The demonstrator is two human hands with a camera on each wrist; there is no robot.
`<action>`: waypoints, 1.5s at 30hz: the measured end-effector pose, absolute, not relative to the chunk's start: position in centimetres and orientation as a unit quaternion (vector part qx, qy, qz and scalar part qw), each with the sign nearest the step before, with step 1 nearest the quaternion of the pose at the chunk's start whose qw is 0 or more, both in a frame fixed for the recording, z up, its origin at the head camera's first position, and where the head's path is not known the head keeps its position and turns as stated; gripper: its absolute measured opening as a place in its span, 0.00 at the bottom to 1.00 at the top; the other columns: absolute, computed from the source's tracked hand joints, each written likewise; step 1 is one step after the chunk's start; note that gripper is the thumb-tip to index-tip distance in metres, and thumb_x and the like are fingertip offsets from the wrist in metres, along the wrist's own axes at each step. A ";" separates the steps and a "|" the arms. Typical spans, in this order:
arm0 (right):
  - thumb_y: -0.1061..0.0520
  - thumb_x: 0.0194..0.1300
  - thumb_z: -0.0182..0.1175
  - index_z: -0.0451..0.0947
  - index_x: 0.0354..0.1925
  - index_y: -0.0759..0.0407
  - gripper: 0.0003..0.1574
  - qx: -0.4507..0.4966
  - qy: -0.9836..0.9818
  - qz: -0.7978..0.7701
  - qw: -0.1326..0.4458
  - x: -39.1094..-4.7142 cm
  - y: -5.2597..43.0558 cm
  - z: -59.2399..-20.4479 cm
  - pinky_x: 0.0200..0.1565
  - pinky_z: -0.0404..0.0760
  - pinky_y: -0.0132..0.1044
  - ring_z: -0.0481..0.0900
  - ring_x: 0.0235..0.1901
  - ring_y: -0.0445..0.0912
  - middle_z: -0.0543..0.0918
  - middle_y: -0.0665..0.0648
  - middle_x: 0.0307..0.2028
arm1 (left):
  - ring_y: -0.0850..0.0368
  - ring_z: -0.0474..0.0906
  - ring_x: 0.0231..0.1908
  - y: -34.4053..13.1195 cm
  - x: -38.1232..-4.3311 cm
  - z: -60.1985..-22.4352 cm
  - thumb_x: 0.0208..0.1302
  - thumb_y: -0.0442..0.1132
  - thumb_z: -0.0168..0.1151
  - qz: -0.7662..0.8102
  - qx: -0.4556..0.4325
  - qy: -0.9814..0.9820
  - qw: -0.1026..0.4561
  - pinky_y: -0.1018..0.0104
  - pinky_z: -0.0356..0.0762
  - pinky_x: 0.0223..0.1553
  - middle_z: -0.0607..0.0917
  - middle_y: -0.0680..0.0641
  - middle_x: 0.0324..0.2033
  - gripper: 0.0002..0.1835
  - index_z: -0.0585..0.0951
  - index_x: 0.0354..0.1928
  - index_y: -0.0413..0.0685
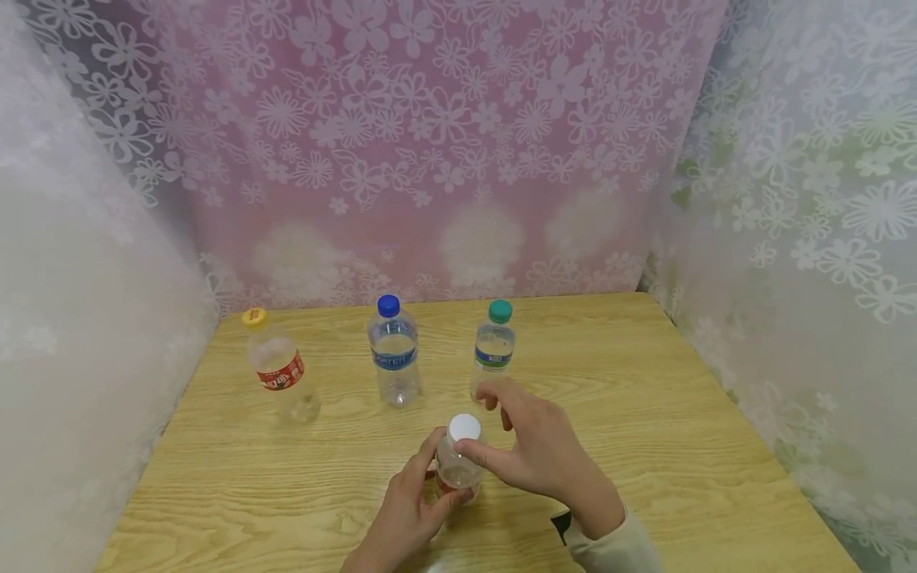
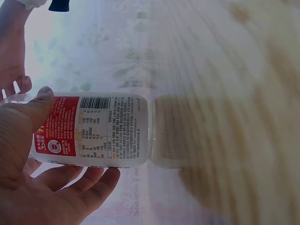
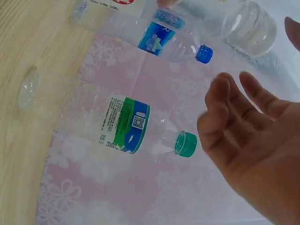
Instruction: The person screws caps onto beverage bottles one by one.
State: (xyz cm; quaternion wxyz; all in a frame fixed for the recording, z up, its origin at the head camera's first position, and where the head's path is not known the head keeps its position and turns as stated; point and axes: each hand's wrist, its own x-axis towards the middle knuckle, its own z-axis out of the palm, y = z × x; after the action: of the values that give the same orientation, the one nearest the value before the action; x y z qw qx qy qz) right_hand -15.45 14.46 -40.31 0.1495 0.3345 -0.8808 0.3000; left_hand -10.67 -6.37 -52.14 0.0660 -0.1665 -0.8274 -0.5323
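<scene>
A clear plastic bottle [image 1: 459, 476] with a white cap [image 1: 465, 427] stands upright near the front middle of the table. My left hand [image 1: 407, 509] grips it low on the body, thumb on one side and fingers round the other. In the left wrist view its red and white label [image 2: 96, 131] shows print and a barcode. Over to the right, my right hand [image 1: 540, 446] hovers by the cap with its thumb tip at the cap's edge. Its fingers are loosely bent and spread away from the thumb, as the right wrist view shows, and hold nothing.
Behind the hands stand a bottle with a green cap [image 1: 500, 311], one with a blue cap [image 1: 388, 305], and, at the left, a red-labelled bottle [image 1: 281, 372] with a yellow cap. Flowered curtains [image 1: 458, 159] enclose the wooden table [image 1: 630, 382] at the back and sides.
</scene>
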 end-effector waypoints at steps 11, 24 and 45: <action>0.58 0.61 0.71 0.81 0.56 0.51 0.24 0.378 -0.859 0.336 0.080 -15.1 14.3 -40.4 0.34 0.78 0.28 0.73 0.34 0.35 0.82 0.44 0.46 | 0.56 0.83 0.56 -6.3 -10.5 -52.3 0.64 0.49 0.77 -0.540 -0.146 -0.828 0.049 0.54 0.87 0.51 0.84 0.58 0.61 0.44 0.65 0.79 0.63; 0.30 0.61 0.74 0.67 0.30 0.50 0.34 0.344 -0.884 0.278 0.154 -15.4 13.3 -41.2 0.24 0.55 0.22 0.54 0.22 0.31 0.64 0.44 0.23 | 0.54 0.83 0.59 -6.3 -10.5 -52.2 0.64 0.49 0.77 -0.537 -0.151 -0.829 0.047 0.55 0.87 0.51 0.84 0.59 0.62 0.44 0.65 0.79 0.65; 0.59 0.60 0.68 0.83 0.54 0.47 0.23 0.388 -0.850 0.346 0.087 -15.7 14.4 -40.5 0.30 0.74 0.26 0.72 0.32 0.33 0.83 0.44 0.46 | 0.57 0.82 0.57 -6.3 -10.7 -52.0 0.63 0.47 0.78 -0.536 -0.152 -0.829 0.053 0.54 0.87 0.51 0.84 0.56 0.61 0.45 0.65 0.79 0.63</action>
State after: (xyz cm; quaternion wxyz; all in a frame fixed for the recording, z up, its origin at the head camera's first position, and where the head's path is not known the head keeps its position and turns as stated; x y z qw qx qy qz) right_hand -15.70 14.35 -40.50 0.0865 0.3876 -0.8501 0.3458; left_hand -10.65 -6.30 -51.98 0.0530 -0.1520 -0.8285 -0.5363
